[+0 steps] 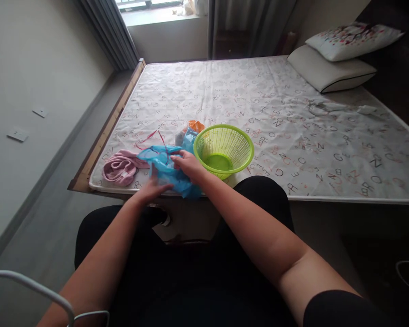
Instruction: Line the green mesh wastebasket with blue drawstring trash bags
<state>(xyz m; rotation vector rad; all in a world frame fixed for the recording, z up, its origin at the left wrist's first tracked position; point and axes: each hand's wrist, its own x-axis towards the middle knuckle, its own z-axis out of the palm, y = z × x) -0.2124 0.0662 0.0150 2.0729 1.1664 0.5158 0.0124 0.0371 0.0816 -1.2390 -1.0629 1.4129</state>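
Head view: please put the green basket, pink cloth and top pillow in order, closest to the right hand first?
1. Green basket, just right of the right hand.
2. Pink cloth, off to the left.
3. Top pillow, far off, upper right.

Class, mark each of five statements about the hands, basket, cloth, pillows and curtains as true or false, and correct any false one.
1. The left hand and right hand both touch a blue plastic bag. True.
2. The pink cloth lies inside the green basket. False: the pink cloth lies on the mattress, outside the green basket.
3. The green basket stands on the mattress. True.
4. The patterned pillow lies beneath the plain pillow. False: the patterned pillow rests on top of the plain pillow.
5. The curtains are bright red. False: the curtains are grey.
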